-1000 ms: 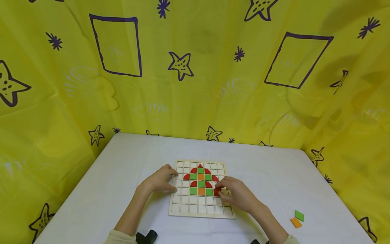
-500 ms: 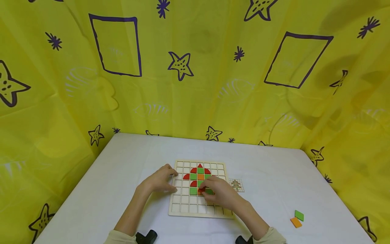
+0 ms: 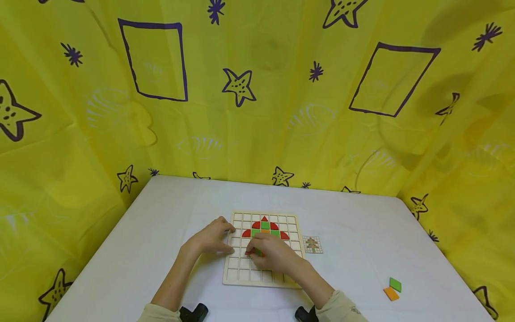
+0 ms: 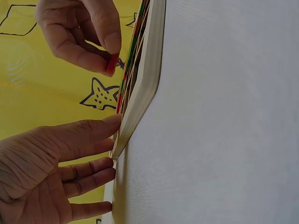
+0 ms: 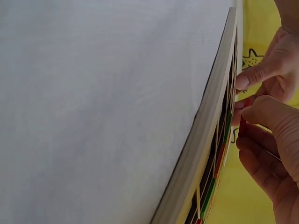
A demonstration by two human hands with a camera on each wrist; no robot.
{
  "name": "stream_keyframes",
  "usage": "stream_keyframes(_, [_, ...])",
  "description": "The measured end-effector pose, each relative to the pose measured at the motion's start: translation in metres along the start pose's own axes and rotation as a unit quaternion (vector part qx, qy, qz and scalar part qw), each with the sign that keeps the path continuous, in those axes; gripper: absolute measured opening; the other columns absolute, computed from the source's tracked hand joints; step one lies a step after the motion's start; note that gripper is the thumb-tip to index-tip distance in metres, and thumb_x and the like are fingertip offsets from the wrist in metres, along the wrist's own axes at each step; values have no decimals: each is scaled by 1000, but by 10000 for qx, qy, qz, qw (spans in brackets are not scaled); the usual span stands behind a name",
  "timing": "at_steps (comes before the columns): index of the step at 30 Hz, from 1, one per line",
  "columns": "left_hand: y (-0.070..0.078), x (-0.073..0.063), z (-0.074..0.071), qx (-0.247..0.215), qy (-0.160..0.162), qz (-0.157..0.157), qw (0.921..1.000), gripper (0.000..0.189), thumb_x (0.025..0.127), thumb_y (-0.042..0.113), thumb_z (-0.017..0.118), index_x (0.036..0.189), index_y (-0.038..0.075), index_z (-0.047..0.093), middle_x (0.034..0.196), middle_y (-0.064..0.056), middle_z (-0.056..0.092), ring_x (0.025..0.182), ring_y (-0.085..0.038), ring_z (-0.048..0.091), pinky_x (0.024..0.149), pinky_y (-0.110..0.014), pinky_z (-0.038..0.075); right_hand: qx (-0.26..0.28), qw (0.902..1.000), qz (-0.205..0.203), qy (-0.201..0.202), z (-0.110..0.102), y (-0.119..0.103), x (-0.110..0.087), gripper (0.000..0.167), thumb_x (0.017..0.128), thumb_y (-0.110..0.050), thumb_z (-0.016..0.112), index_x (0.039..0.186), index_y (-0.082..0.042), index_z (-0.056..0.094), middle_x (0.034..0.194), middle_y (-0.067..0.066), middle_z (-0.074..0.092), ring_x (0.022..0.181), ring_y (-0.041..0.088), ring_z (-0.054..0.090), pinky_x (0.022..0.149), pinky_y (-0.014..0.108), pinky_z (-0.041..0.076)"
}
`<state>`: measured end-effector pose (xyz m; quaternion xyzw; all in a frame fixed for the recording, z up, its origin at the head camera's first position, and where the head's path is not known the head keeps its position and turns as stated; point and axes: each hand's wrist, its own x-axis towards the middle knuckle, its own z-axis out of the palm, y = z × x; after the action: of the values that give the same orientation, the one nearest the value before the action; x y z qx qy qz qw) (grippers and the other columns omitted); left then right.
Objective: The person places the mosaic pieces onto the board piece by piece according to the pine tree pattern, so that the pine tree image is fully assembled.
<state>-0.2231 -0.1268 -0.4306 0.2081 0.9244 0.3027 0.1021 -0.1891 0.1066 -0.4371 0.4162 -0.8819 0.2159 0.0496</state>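
A square wooden grid board (image 3: 241, 277) lies on the white table, with red, green and orange tiles set in several of its cells. My left hand (image 3: 209, 237) rests at the board's left edge, fingers spread and fairly straight. In the left wrist view its thumb and fingertips touch that edge. My right hand (image 3: 273, 254) is over the middle of the board, pinching a red tile (image 4: 112, 64) between thumb and fingers. In the right wrist view the red tile (image 5: 243, 122) stands on edge just above the board. My right hand hides the lower coloured tiles.
A small picture card (image 3: 312, 244) showing a tree pattern on a grid lies against the board's right side. Farther right are a loose green tile (image 3: 395, 285) and an orange tile (image 3: 391, 294). A yellow patterned curtain (image 3: 265, 112) surrounds the table (image 3: 169, 205).
My right hand has moved left across the board with the red tile, uncovering the picture card. My left hand has stayed at the board's left edge.
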Motion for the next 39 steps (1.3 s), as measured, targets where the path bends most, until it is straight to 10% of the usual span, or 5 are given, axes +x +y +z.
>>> stream_keyframes(18, [3,1,1,-19,10,37,10000,47,76,11,91,117,0,70,111,-7,57,106,-24,54,103,-46,47,-207,9983,311,-448,5,-3,7,8,94,-10,74,100,-12,78,98,-5,72,97,9,65,89,24,53])
stream_keyframes(39, [4,0,2,9,51,-160,9999,49,77,13,90,120,1,70,116,-8,56,108,-25,53,103,-46,47,-292,9967,741,156,-25,15,-63,11,90,-8,76,100,-12,75,100,-4,70,92,13,63,82,32,56])
